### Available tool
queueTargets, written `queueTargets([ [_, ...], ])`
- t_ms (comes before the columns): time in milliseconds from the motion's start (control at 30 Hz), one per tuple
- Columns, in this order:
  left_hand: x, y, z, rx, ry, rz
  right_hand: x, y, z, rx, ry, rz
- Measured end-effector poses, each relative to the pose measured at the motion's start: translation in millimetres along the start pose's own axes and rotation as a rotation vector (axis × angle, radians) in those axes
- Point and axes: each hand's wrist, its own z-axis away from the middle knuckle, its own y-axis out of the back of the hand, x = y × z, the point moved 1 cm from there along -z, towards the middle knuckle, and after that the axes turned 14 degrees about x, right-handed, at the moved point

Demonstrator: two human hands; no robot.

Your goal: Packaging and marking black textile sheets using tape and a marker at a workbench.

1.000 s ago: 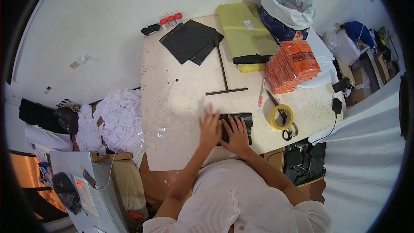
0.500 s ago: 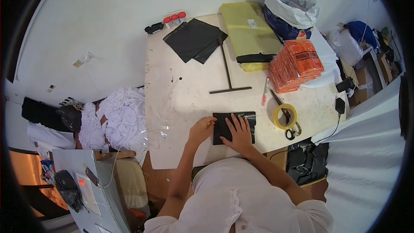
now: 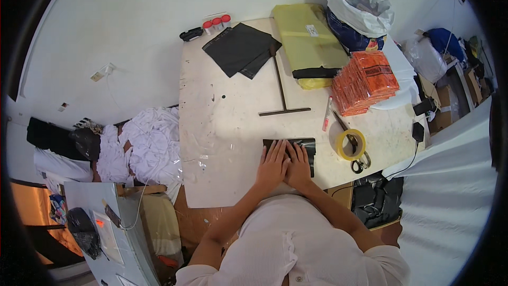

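A black plastic mailing bag point(image 3: 311, 146) lies at the table's front edge, close to my body. Both palms press on it side by side. My left hand point(image 3: 273, 165) rests flat over its left half, fingers stretched toward the far side. Beside it, my right hand point(image 3: 298, 164) lies flat too, the thumbs meeting in the middle. Most of the bag is hidden beneath the hands; its far edge and right side show. To the right are a roll of yellowish tape point(image 3: 339, 143) and scissors point(image 3: 357, 166) lying partly under the roll.
A dark T-shaped metal tool point(image 3: 282, 90) lies mid-table. Behind are flat black bags point(image 3: 238, 47), a yellow package point(image 3: 307, 39), a stack of orange packets point(image 3: 365, 82) and a white sack point(image 3: 360, 5). A red-and-white marker point(image 3: 327, 114) lies near the scissors.
My left hand has moved right from the bag's left edge, opened from a pinch and settled flat beside my right hand. The right hand remains on the bag, slightly shifted.
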Motion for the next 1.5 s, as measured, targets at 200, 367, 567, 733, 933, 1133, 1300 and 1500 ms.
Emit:
queueTargets([
  [200,-11,-16,19,-0.081,0.107,-0.043,-2,4,1,-0.012,-0.048,-0.008],
  [367,-14,-19,19,-0.088,0.133,-0.005,1,15,-1,-0.069,-0.128,-0.024],
  [567,-13,-21,21,-0.054,0.129,-0.116,19,33,7,-0.095,-0.234,-0.013],
  [733,-12,-17,20,-0.019,0.086,-0.235,38,43,20,-0.112,-0.259,0.054],
  [933,-12,-17,20,-0.001,0.049,-0.310,42,51,12,0.087,-0.315,0.073],
  [1133,-11,-15,16,0.007,0.016,-0.333,53,40,0,0.130,0.025,-0.171],
  [1300,-16,-17,14,0.007,-0.095,-0.393,60,37,-11,0.211,0.156,-0.099],
  [1500,-15,-17,9,0.054,-0.128,-0.186,64,32,-11,0.244,0.234,-0.082],
])
